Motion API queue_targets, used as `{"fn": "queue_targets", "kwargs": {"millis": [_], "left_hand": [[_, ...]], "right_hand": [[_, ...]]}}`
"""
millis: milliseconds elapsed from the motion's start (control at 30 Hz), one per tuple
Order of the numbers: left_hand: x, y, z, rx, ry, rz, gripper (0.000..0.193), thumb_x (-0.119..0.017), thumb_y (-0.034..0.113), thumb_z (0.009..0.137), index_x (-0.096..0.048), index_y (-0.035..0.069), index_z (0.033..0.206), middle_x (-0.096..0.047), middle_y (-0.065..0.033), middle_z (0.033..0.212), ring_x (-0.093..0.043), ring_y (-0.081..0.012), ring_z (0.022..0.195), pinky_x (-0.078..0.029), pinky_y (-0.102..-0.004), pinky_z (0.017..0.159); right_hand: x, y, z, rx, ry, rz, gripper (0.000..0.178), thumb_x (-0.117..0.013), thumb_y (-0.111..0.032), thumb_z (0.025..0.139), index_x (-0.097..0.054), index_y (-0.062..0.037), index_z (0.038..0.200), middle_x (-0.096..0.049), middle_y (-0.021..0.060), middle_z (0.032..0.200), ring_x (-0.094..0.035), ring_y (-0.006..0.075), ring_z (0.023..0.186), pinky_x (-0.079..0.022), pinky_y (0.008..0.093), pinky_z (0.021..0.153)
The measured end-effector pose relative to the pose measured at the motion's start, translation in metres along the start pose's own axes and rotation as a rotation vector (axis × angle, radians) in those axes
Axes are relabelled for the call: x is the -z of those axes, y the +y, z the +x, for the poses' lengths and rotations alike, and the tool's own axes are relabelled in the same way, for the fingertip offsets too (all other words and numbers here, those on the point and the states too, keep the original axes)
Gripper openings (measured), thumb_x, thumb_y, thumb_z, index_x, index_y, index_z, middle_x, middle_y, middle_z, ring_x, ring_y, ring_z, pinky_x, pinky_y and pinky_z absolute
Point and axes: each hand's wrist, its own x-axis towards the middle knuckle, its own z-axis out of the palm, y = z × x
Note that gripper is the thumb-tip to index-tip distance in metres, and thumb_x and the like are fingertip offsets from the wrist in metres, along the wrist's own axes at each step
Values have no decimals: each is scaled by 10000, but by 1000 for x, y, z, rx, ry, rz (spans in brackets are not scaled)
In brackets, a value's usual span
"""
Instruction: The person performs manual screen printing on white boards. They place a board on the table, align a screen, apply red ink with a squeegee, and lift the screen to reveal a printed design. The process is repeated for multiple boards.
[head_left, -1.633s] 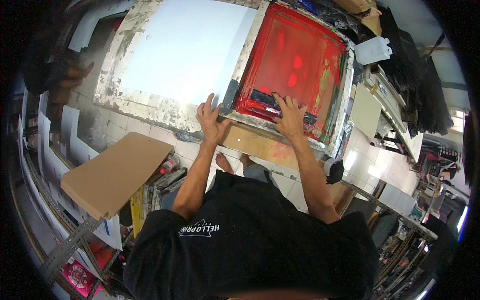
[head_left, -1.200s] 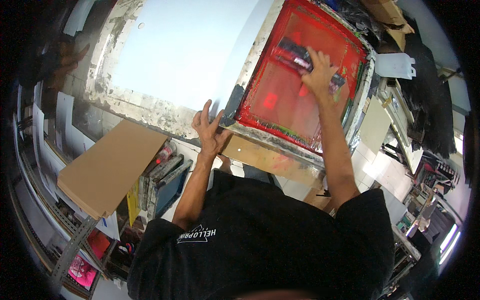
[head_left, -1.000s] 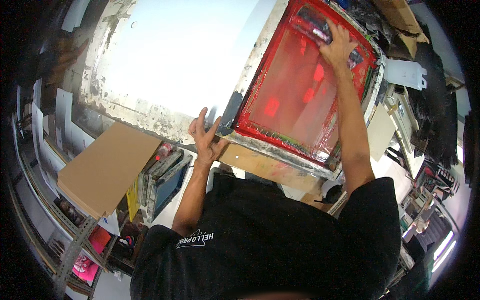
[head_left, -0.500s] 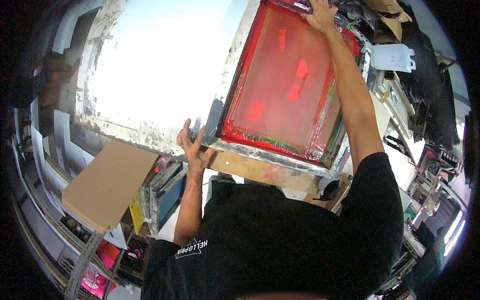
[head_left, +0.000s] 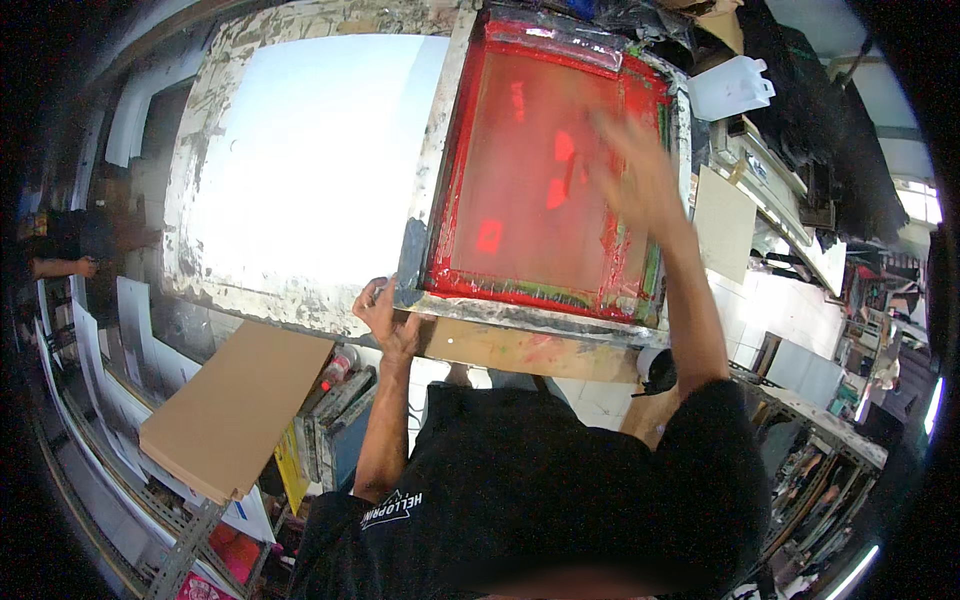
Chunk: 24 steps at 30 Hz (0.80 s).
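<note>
A printing screen (head_left: 540, 190) with a red-smeared mesh and a pale frame lies in front of me, right of centre. My left hand (head_left: 388, 320) is at its near left corner, with bent fingers at the edge and the thumb apart from them, closed on the frame there. Above the right part of the mesh is my right hand (head_left: 640, 180), smeared by motion; I cannot make out its fingers clearly or anything in them. A white sheet-like surface (head_left: 320, 170) on a paint-stained board (head_left: 185, 240) lies to the left of the screen.
Brown cardboard sheets (head_left: 235, 410) are stacked at the near left, beside several upright frames (head_left: 345, 420). A translucent jug (head_left: 732, 88) stands at the far right. A wooden strip (head_left: 530, 350) runs along the near edge. Another person's hand (head_left: 87, 266) shows at the far left.
My right hand has come from the screen's far edge back toward me, over the mesh. My left hand's fingers, spread before, are now bent at the corner. The view has shifted slightly.
</note>
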Motion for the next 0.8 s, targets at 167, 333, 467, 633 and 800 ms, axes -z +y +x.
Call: {"fn": "queue_targets", "kwargs": {"millis": [167,333,467,633,800], "left_hand": [[8,27,17,-110,148,-64,730,-800,463,752,-641,-34,1264,-608,-132,1100,-425,-306,1147,-283,-462,1030],[42,90,84,-238,345,-183,704,-837,442,732,-670,-54,1203,-626,-128,987,-471,-304,1049,-332,-454,976],[70,151,158,-274,447,-288,536,-901,259,665,-713,-36,1070,-632,-120,942,-501,-286,991,-398,-428,899],[96,210,224,-277,386,-391,350,-901,253,735,-748,-18,895,-608,-48,790,-519,-190,912,-432,-340,771],[103,235,256,-295,374,-493,285,-823,291,857,-771,12,889,-694,-19,747,-586,-82,692,-453,-235,672]], "right_hand": [[51,-114,-161,223,-52,47,211,-752,-139,759,-715,-146,967,-677,53,878,-666,204,724,-528,366,606],[5,-153,-225,-57,-43,11,289,-771,-203,761,-716,-112,1030,-683,64,919,-667,226,766,-533,359,705],[-27,-98,-172,-345,52,13,383,-701,-251,845,-693,-69,1181,-683,164,1159,-643,359,1059,-477,515,946],[-76,-76,-28,-63,-14,110,812,-673,-344,886,-298,-104,1565,-281,206,1602,-240,411,1485,-220,539,1202],[-144,-168,71,220,62,242,896,-672,-413,877,-229,-79,1581,-174,204,1641,-161,414,1514,-149,614,1209]]}}
